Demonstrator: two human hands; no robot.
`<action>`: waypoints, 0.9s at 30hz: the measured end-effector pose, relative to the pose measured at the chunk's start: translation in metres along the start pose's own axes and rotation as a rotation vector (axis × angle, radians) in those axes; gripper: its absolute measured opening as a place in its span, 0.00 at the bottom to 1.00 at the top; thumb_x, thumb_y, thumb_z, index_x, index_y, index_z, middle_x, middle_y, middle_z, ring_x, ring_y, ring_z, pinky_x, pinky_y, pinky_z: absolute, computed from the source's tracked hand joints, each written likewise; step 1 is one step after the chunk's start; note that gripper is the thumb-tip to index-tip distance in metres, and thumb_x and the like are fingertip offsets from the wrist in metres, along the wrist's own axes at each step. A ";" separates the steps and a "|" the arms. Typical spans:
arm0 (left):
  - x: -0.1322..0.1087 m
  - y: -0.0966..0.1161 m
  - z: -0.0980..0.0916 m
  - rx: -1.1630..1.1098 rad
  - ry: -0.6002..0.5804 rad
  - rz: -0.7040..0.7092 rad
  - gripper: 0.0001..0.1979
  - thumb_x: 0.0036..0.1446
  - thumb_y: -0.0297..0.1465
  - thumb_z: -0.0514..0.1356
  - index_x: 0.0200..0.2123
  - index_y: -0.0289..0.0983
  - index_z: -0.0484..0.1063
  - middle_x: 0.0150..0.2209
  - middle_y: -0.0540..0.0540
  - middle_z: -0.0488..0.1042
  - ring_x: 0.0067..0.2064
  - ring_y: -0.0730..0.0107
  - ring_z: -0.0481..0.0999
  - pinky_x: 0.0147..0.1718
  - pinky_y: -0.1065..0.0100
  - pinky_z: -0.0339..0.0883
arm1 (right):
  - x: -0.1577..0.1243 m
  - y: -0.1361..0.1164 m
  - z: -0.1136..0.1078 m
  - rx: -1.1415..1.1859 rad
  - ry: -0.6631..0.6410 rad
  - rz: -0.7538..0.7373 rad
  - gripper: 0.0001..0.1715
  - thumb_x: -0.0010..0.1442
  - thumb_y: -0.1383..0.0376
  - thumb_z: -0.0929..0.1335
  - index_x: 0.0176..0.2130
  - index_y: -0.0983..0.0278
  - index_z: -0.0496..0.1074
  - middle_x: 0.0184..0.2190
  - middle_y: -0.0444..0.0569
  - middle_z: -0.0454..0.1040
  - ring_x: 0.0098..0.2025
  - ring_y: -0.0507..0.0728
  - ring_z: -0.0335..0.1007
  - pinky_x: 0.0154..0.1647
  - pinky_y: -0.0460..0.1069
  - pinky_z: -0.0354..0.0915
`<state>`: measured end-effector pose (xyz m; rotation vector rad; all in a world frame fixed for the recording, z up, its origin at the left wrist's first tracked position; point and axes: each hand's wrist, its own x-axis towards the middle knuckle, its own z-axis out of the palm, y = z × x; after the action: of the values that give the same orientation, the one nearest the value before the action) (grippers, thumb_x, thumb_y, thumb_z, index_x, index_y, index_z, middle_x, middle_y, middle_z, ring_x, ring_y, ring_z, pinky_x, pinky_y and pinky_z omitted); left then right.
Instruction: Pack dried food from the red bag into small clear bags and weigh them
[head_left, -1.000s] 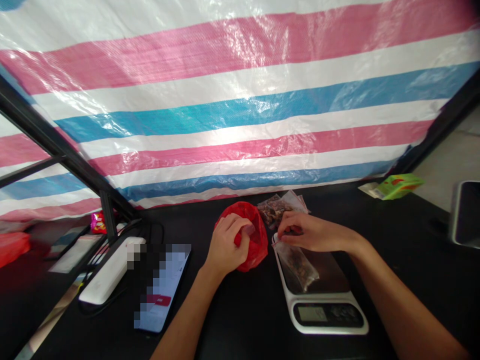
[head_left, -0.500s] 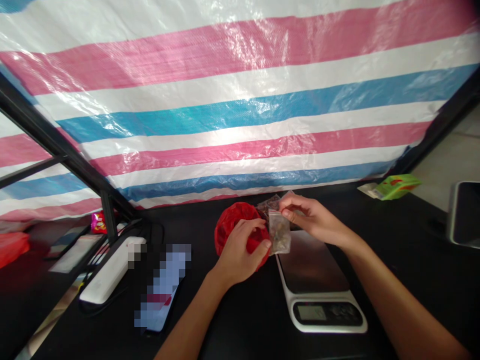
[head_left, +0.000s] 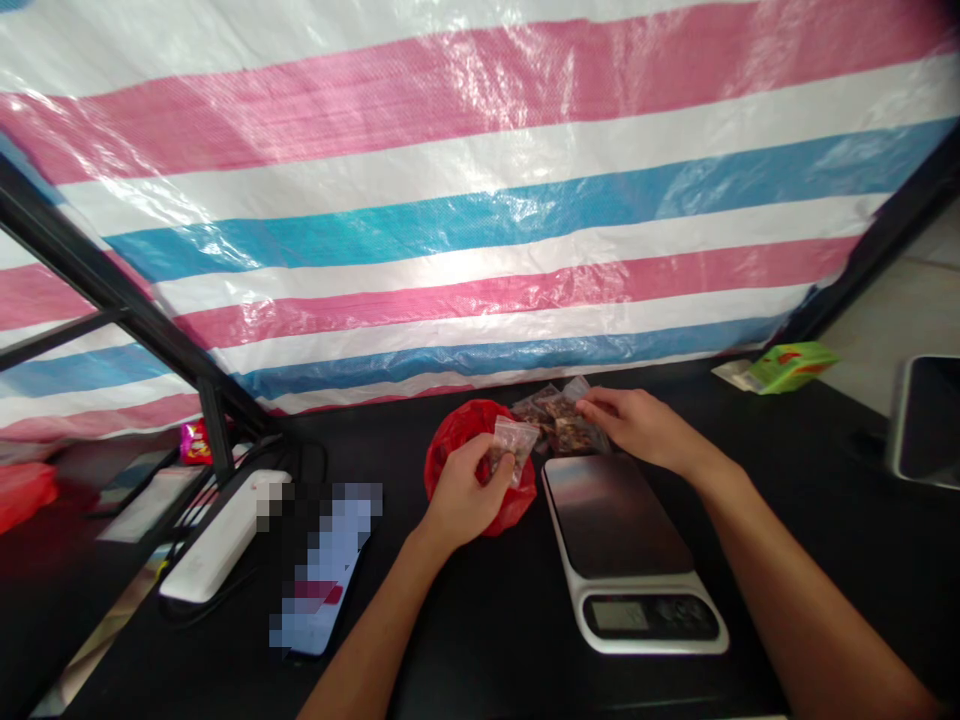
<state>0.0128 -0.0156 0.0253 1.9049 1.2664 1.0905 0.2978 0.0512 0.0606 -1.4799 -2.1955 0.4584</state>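
My left hand (head_left: 466, 492) pinches a small clear zip bag (head_left: 513, 446) with bits inside, over a red plastic bag lining a round container (head_left: 448, 436). Behind the scale, several clear bags of brown pieces (head_left: 571, 428) lie in a pile. My right hand (head_left: 637, 425) is at the right side of that pile, its thumb and finger closed on the top of one bag. A white kitchen scale (head_left: 592, 636) with a bare dark plate stands between my forearms.
To the left are a phone (head_left: 330, 570), a white power strip (head_left: 225, 540) and cables. A green packet (head_left: 793, 367) lies at the back right, near a grey-edged device (head_left: 930, 420). A striped sheet (head_left: 480, 230) hangs behind the black table.
The small zip bag has moved left from between my hands and is now in my left hand. My right hand has let go of it and moved right, to the pile of bags.
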 end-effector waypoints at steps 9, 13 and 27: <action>0.001 0.000 0.000 0.052 -0.011 -0.001 0.08 0.68 0.32 0.58 0.36 0.39 0.74 0.33 0.50 0.76 0.35 0.69 0.73 0.38 0.67 0.62 | 0.002 0.000 0.011 0.015 -0.018 -0.060 0.23 0.72 0.50 0.63 0.51 0.56 0.81 0.45 0.50 0.85 0.44 0.65 0.82 0.44 0.53 0.72; 0.001 -0.002 0.000 0.040 0.018 -0.007 0.08 0.68 0.33 0.58 0.35 0.38 0.73 0.33 0.51 0.75 0.36 0.69 0.74 0.39 0.67 0.63 | 0.002 0.000 0.011 0.049 0.012 -0.098 0.21 0.72 0.51 0.64 0.51 0.56 0.81 0.43 0.49 0.86 0.41 0.64 0.82 0.43 0.53 0.73; -0.001 -0.005 0.004 -0.132 0.001 0.006 0.07 0.70 0.29 0.54 0.42 0.39 0.73 0.38 0.48 0.78 0.39 0.66 0.77 0.40 0.67 0.65 | -0.007 -0.061 0.022 0.391 0.070 -0.363 0.11 0.71 0.59 0.69 0.51 0.57 0.77 0.44 0.49 0.79 0.42 0.57 0.76 0.41 0.50 0.70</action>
<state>0.0146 -0.0148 0.0192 1.8107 1.1602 1.1496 0.2408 0.0219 0.0713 -0.8607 -2.1051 0.6520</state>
